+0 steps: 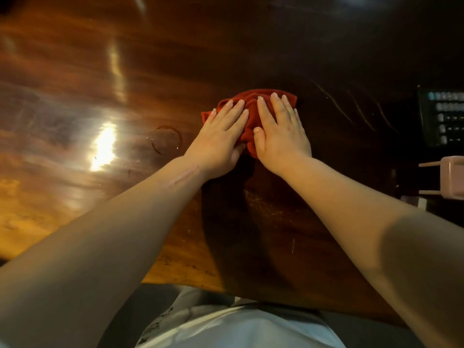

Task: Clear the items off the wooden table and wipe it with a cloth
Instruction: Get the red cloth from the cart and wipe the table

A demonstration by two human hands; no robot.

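— Where's the cloth?

— The red cloth (251, 116) is under both my palms, bunched up on the wooden table (100, 71), out ahead of me near the middle. My left hand (221, 136) lies flat on its left half, fingers spread and pointing away from me; my right hand (281, 131) lies flat on its right half, just beside the left, thumb tucked along the fold between them. Neither hand is curled around the fabric: both are stretched out and pressing down on it. A corner of the cloth pokes out left of my left fingers, and a rumpled edge shows beyond the fingertips of both.

— And the tabletop around it?

— Glossy dark-brown wood with a strong grain. To the left a bright patch of reflected light (104, 144) sits on the surface, and close to my left wrist there is a faint ring mark (167, 139) with a few droplets (it looks wet, though I can't be sure). Between my forearms, nearer to me, pale crumbs or dust (263, 204) are scattered over the wood. The right side of the table lies in shadow.

— Anything past the edge?

— At the far right, a dark keyboard (442, 116) with pale keys, and below it a pale pink object (449, 177) that I can't identify. Nearest me, the table edge meets my light-coloured clothing (238, 325).
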